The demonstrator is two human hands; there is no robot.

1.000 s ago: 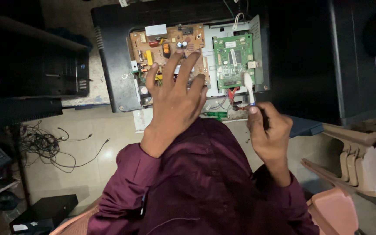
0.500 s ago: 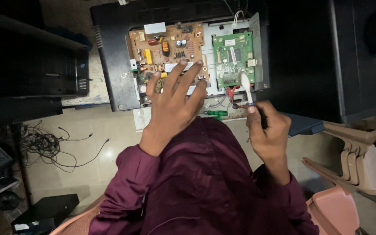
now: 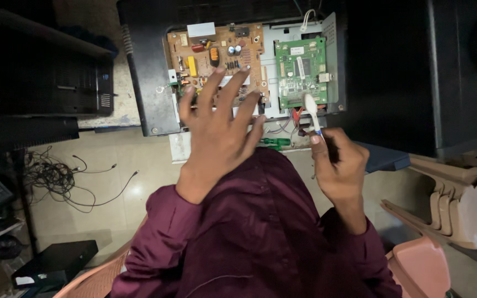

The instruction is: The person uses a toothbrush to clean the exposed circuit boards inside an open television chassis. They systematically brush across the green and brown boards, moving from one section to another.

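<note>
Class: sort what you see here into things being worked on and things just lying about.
In use:
left hand spread over brown circuit board
right hand holding white tool
green circuit board

Lying about:
green screwdriver
cables
black box
stacked chairs

Brown board (image 3: pixel 216 60): the left hand (image 3: pixel 216 138) is covering its lower edge.
White tool (image 3: pixel 311 107): its lower end is disappearing inside the right hand (image 3: pixel 340 165).
Green screwdriver (image 3: pixel 274 142): blurring, partly hiding behind the sleeve.

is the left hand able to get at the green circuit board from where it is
Probably yes: the left hand hovers spread over the brown board, and the green circuit board lies uncovered right beside it; only the right hand's white tool sits near its lower edge.
</note>
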